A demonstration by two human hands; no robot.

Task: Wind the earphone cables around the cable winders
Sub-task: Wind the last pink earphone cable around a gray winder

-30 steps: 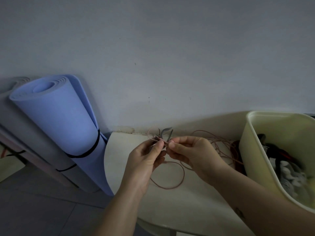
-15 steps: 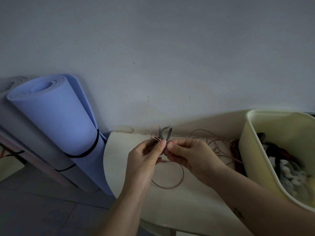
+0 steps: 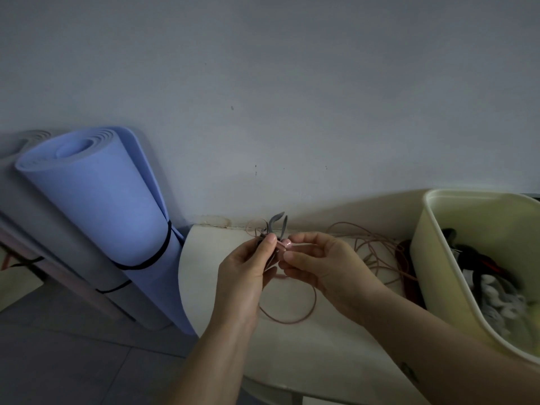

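My left hand (image 3: 247,273) pinches a small grey cable winder (image 3: 277,223) above the white table (image 3: 315,355), and the winder's two prongs stick up past my fingertips. My right hand (image 3: 318,266) pinches the pink plug end (image 3: 285,244) of a pink earphone cable (image 3: 295,319) right beside the winder. The cable hangs in a loop below both hands, and more of it lies coiled on the table behind my right hand. The part of the winder inside my left fingers is hidden.
A cream plastic bin (image 3: 438,258) with dark and white cables inside stands at the right. A dark red cable bundle (image 3: 407,267) lies between the bin and the pink coils. A rolled blue mat (image 3: 99,209) leans against the wall at the left.
My right hand has drawn slightly away from the left, so the pink plug end now shows between the fingertips. The hanging loop has shifted a little. The winder stays in place.
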